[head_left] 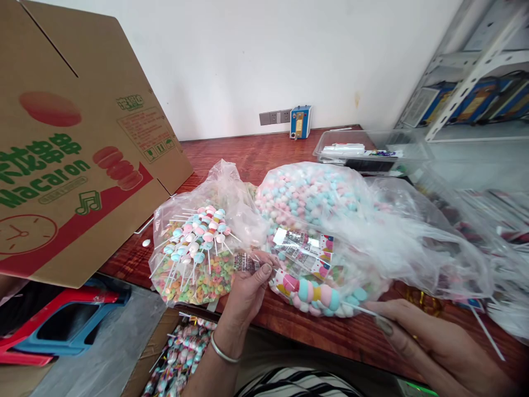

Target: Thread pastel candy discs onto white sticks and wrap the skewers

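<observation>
My right hand (pixel 433 342) pinches the white stick of a marshmallow skewer (pixel 318 294), which lies level with its pink, blue and yellow pieces pointing left. At its far end is a printed clear plastic wrapper (pixel 247 261), pinched between the thumb and fingers of my left hand (pixel 246 289). I cannot tell how far the skewer sits inside the wrapper. Beyond it, several flat wrappers (pixel 303 246) lie on a large clear bag of pink, blue and white marshmallows (pixel 309 190). Several finished skewers (pixel 200 234) are piled on a bag of small coloured candy rings (pixel 219 278) at left.
A large cardboard carton (pixel 103 110) stands at the left. Below the table edge, a box holds many wrapped skewers (pixel 182 353). Behind are a clear plastic tray (pixel 324 144) and a small blue device (pixel 300 122). A metal shelf (pixel 467 82) stands at the right.
</observation>
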`<state>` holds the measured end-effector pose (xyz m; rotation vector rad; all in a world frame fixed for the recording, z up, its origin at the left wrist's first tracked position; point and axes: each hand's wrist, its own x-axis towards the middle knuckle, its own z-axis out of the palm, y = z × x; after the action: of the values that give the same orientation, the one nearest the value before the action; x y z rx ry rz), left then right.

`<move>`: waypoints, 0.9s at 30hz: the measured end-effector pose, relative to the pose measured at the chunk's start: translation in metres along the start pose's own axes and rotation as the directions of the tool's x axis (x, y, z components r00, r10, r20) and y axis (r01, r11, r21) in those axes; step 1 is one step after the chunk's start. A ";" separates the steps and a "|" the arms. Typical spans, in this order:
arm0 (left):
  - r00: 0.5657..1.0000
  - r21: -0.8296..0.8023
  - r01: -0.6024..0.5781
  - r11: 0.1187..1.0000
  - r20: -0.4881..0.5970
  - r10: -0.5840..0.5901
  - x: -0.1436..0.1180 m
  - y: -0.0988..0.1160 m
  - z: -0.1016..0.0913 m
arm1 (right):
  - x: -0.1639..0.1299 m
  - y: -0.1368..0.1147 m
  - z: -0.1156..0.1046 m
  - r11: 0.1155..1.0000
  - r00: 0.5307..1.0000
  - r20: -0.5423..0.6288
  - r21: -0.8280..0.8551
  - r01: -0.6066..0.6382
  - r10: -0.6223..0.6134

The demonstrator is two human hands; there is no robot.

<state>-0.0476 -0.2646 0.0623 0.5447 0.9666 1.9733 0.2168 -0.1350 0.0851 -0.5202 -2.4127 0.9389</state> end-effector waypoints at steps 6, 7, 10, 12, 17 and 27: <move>0.983 -0.329 0.131 0.935 -0.080 -0.166 0.007 -0.007 0.019 | -0.010 -0.024 0.049 0.630 0.795 0.357 0.485 -0.606 0.491; 0.979 -0.367 0.136 0.920 -0.093 -0.182 0.009 -0.009 0.023 | -0.011 -0.028 0.060 0.501 0.746 0.426 0.558 -0.662 0.512; 0.970 -0.456 0.147 0.878 -0.108 -0.218 0.013 -0.015 0.033 | -0.014 -0.038 0.090 0.235 0.717 0.501 0.715 -0.659 0.485; 0.961 -0.483 0.143 0.864 -0.143 -0.239 0.015 -0.019 0.039 | -0.015 -0.039 0.101 0.236 0.733 0.497 0.728 -0.643 0.464; 0.912 -0.427 0.096 0.899 -0.324 -0.251 0.021 -0.025 0.046 | -0.012 -0.027 0.098 0.904 0.956 0.006 0.322 -0.280 0.294; 0.881 -0.443 0.143 0.885 -0.350 -0.317 0.017 -0.034 0.051 | -0.001 -0.014 0.099 0.973 0.947 -0.285 -0.215 0.086 -0.147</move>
<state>-0.0056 -0.2167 0.0663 -0.2337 0.7860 2.0216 0.1585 -0.1962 0.0309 -0.5412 -2.2421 0.5260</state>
